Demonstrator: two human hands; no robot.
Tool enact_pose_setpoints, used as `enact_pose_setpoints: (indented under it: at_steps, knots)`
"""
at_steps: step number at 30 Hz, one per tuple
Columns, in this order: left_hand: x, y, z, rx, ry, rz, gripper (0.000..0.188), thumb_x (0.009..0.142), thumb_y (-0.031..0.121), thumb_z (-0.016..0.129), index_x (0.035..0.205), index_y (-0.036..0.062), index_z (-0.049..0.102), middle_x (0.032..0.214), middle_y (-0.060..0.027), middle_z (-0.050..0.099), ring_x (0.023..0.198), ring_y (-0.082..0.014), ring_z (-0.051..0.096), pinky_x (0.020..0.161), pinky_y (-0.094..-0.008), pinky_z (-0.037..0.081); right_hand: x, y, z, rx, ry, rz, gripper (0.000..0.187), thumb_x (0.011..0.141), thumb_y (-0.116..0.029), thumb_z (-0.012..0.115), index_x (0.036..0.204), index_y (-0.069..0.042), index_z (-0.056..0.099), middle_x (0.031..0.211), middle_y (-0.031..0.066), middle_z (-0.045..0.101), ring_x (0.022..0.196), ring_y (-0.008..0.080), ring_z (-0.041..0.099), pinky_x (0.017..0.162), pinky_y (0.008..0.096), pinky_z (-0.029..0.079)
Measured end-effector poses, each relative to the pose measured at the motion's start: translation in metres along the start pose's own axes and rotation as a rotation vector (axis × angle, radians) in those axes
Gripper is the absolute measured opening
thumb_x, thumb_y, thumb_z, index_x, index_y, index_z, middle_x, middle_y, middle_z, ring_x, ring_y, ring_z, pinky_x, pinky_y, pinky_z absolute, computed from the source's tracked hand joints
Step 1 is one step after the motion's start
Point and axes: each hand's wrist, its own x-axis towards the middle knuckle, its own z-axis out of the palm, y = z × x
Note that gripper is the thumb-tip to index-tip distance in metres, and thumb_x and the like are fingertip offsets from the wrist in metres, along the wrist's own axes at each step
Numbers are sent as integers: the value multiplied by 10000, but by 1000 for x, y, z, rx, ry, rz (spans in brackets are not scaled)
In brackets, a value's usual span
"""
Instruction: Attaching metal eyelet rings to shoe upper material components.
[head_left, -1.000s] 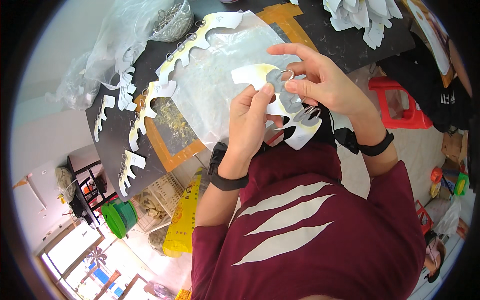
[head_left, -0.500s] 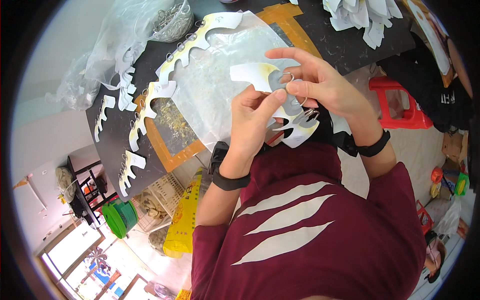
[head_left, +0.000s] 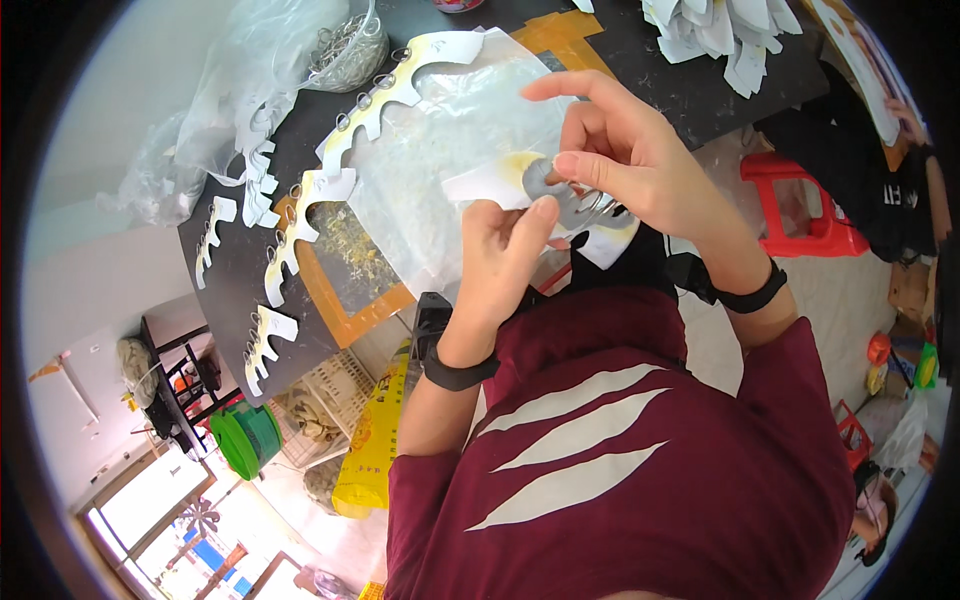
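A white scalloped strip (head_left: pixel 485 184) with yellow-stained edges is pinched between thumb and fingers of my left hand (head_left: pixel 497 255). A grey round disc (head_left: pixel 540 178) sits in a notch of this strip. My right hand (head_left: pixel 635 165) closes thumb and fingers at the disc's upper edge, index finger raised. Thin metal rings (head_left: pixel 600 206) cluster under my right palm, partly hidden by it. On the table to the left lie similar scalloped strips, a long one (head_left: pixel 435 47), another one (head_left: pixel 318 186) and smaller ones (head_left: pixel 272 330), with rings along their edges.
A clear plastic sheet (head_left: pixel 420 170) lies on the dark table, near brown tape (head_left: pixel 375 322). Toward the back are a bowl of rings (head_left: pixel 350 50), plastic bags (head_left: pixel 230 90) and piled white strips (head_left: pixel 715 30). A red stool (head_left: pixel 805 205) stands right; another person's hand (head_left: pixel 908 120) is at far right.
The held strip has tilted and dropped slightly in my hands. My right fingers have shifted up and left over the disc, and the rings now bunch beneath my right palm.
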Motion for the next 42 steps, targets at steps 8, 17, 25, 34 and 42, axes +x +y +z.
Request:
enact_pose_setpoints:
  at_steps: [8,17,25,34,42]
  knots:
    - [-1,10,14,88,162,68,204,817,178,670,898,-3,620,780,-29,603,673,-68,520,565,-199,405,5,-9,-6,-172,-109,-70,473,790,21,539,1248,-54,450,662,-36,372,596,45,380,547,194,305]
    - [0,4,24,-154,259,103,144,816,153,658,842,14,632,750,3,595,656,-60,488,583,-208,365,2,-1,-4,-122,-110,-84,502,786,22,544,1270,-67,447,653,-47,329,582,44,335,542,192,284]
    - [6,7,10,-13,169,-114,236,828,246,661,909,24,654,781,-2,633,677,-54,524,593,-203,390,-7,7,-3,-44,20,-51,466,797,8,548,1246,-90,466,631,-54,341,568,37,336,518,195,275]
    - [5,3,5,47,106,21,266,844,295,640,900,35,647,745,2,594,646,-58,512,576,-209,416,-5,6,-5,133,-9,59,419,829,-50,551,1237,-71,460,628,-57,354,568,35,340,511,190,271]
    - [10,-8,-8,-15,193,-100,350,821,352,655,892,10,630,756,-16,596,659,-79,522,602,-216,413,3,14,-5,433,76,196,397,837,-61,557,1220,-23,458,621,-53,392,557,36,359,531,184,295]
